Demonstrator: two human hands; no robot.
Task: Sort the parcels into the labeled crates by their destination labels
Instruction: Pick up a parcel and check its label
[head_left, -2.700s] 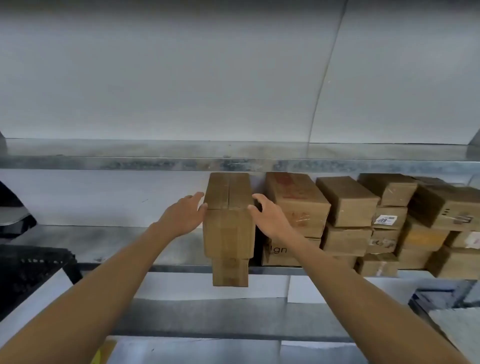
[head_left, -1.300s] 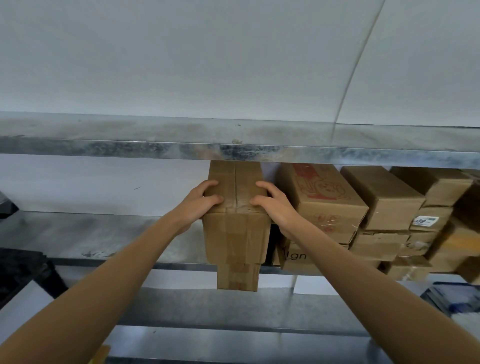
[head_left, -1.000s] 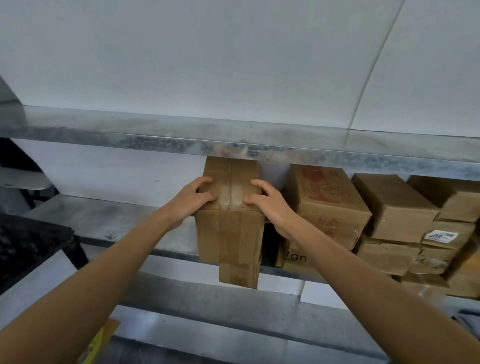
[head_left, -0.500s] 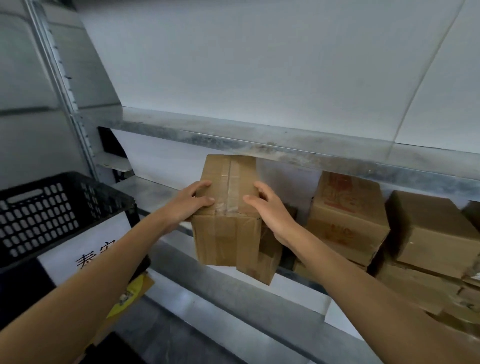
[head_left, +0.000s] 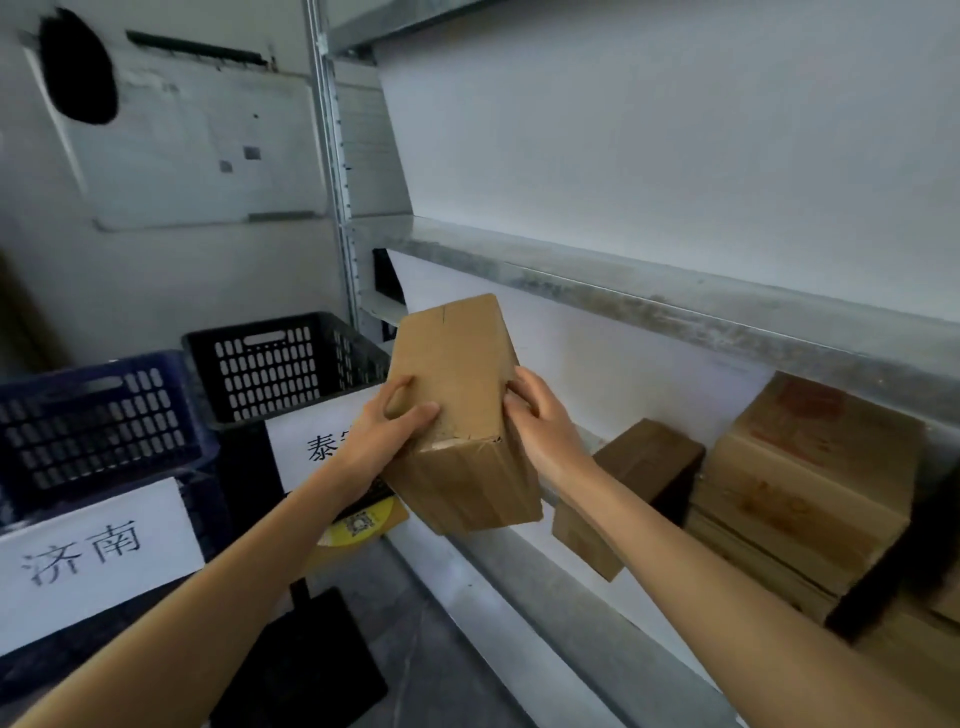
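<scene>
A brown cardboard parcel (head_left: 457, 395) is held in the air in front of the metal shelf, tilted, its taped end toward me. My left hand (head_left: 387, 428) grips its left side with the fingers curled over the top face. My right hand (head_left: 540, 421) grips its right edge. No destination label shows on the faces I see. A black crate (head_left: 280, 364) with a white paper sign stands to the left, partly hidden by my left hand. A blue crate (head_left: 98, 415) with its own white sign (head_left: 88, 556) stands further left.
More cardboard parcels (head_left: 810, 483) are stacked on the metal shelf (head_left: 571, 597) at the right, one small box (head_left: 628, 493) nearest my hands. Another shelf board (head_left: 649, 291) runs above. A yellow-printed item (head_left: 358, 525) lies below the black crate.
Both hands lifted the parcel off the shelf stack and carried it left, tilting it. My view swung left, so the two crates and the wall came into sight.
</scene>
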